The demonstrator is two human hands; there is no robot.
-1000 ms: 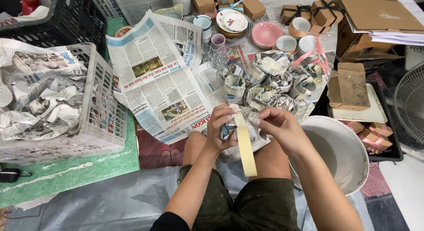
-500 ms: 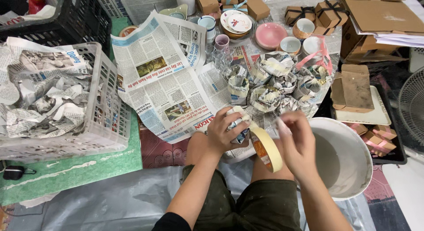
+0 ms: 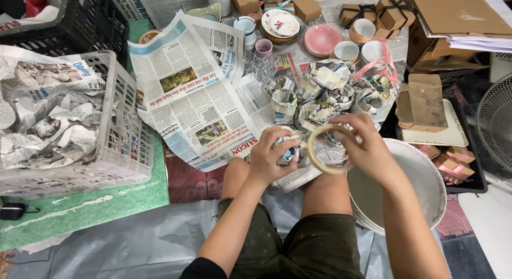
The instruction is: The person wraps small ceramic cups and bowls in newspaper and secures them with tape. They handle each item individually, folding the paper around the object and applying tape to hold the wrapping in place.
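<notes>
My left hand (image 3: 271, 157) clamps the newspaper-wrapped piece (image 3: 288, 151), prob. fragile, so light squeeze round its middle; right hand (image 3: 365, 145) pinches the tape roll (image 3: 325, 149) by its rim.

Wrapped newspaper bundles (image 3: 325, 97) crowd ahead of hands; white plastic bucket (image 3: 426, 188) blocks right; flat newspaper sheet (image 3: 192, 92) leaves room left.

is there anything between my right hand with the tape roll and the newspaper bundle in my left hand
Nothing visible. The right hand holds the tape roll right beside the newspaper-wrapped bundle gripped by the left hand, with a short strip of tape running across to it.
</notes>
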